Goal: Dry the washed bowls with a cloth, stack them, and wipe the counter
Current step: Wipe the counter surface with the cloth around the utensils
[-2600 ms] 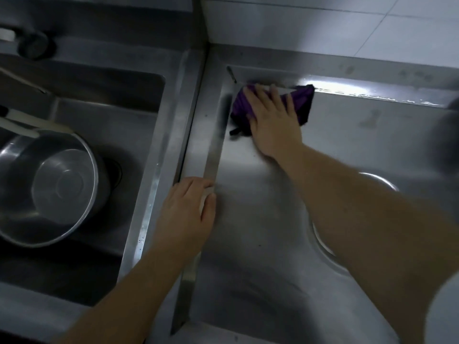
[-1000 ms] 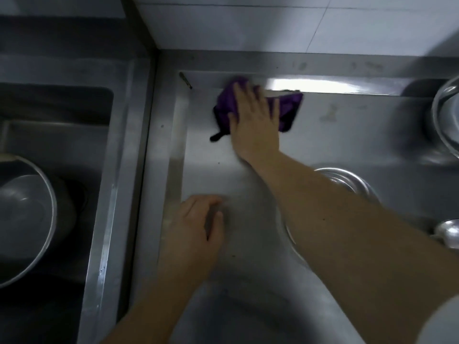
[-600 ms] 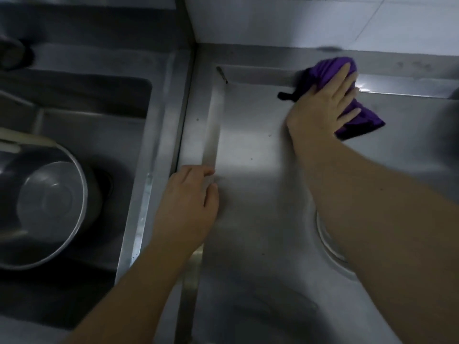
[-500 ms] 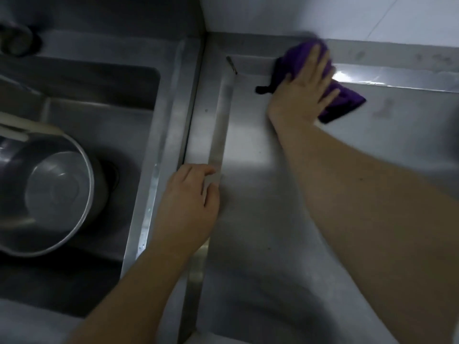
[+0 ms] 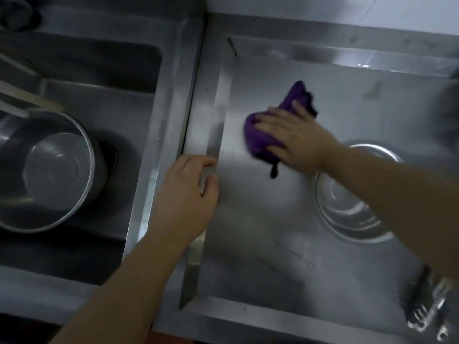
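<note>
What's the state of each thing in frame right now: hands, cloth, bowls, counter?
Right hand: flat on the cloth, fingers straight, pressing it down.
Purple cloth: bunched, on the counter under the right hand.
Left hand: resting on the counter's left edge, holding nothing.
Steel bowl on counter: upright, partly hidden by the right forearm.
Steel bowl in sink: upright, tilted.
Counter: bare steel, smudged near the back.

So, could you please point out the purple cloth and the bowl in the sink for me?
purple cloth (image 5: 257, 137): head view, on the bunched left part beside the fingers.
steel bowl (image 5: 53, 173): head view, on its inner base, in the sink.
</note>
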A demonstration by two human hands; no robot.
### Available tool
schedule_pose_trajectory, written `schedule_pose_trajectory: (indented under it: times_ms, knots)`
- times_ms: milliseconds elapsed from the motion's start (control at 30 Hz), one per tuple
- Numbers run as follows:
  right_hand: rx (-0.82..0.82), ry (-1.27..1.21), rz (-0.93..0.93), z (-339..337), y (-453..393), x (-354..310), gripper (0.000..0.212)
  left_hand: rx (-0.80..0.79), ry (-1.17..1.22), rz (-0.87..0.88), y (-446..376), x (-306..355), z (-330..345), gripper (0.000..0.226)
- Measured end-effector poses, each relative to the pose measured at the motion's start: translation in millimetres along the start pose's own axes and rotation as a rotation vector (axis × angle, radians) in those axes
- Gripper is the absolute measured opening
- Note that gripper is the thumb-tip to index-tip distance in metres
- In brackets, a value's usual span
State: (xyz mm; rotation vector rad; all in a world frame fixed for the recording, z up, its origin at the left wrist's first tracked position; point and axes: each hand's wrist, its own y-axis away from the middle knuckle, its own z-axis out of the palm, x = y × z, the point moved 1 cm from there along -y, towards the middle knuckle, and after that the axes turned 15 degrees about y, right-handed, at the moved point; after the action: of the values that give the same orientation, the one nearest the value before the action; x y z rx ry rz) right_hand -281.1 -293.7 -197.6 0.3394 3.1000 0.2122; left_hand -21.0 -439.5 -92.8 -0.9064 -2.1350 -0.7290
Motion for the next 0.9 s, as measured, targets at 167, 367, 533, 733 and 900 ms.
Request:
schedule_pose_trajectory:
  times_ms: [167,367,533,733,900]
  knots:
    - [-0.005,-0.135,0.803,3.6,1.8,60.9,0.065,-0.035,0.020,0.008,19.6,-6.8,9.1,0.028]
    - [0.054,-0.103,0.557,13.1,38.7,-88.5,0.062,-0.109,0.082,0.010,44.2,5.3,25.4,0.025]
    - [0.055,-0.089,0.327,39.9,157.5,-200.7,0.059,-0.167,0.053,0.059,54.7,18.3,28.4,0.022]
    - [-0.081,-0.150,0.753,39.8,287.9,-206.0,0.061,-0.307,-0.072,0.049,58.6,14.5,41.0,0.029]
    - [-0.165,-0.384,1.352,29.5,249.8,-163.3,0.065,-0.420,-0.166,0.024,76.8,2.8,50.7,0.028]
